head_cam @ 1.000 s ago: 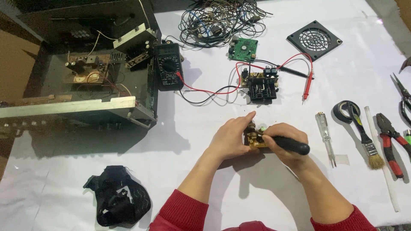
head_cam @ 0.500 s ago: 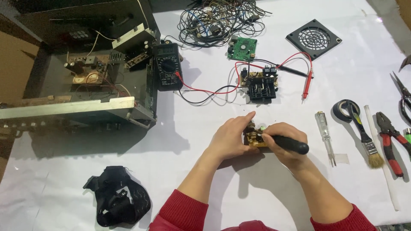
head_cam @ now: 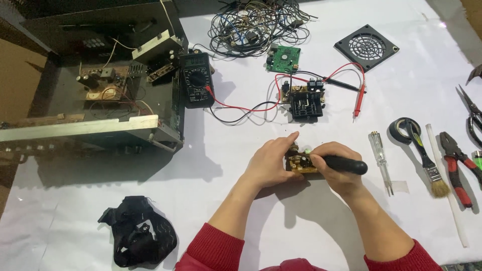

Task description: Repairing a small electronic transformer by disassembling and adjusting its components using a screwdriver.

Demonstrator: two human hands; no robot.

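My left hand (head_cam: 271,163) grips a small brown circuit board (head_cam: 300,164) by its left side and steadies it on the white table cover. My right hand (head_cam: 335,165) holds a black-handled tool (head_cam: 346,164) like a pen; its tip rests on the board, hidden among the components and my fingers. Both hands meet over the board at the table's centre. Red sleeves cover my forearms.
An opened metal chassis (head_cam: 95,100) fills the left. A multimeter (head_cam: 197,80) with red and black leads, a black-socket board (head_cam: 305,100), a green board (head_cam: 283,57), tangled wires (head_cam: 256,25) and a fan grille (head_cam: 366,47) lie behind. Test screwdriver (head_cam: 379,153), tape, brush, pliers (head_cam: 457,165) sit right; black strap (head_cam: 138,236) near left.
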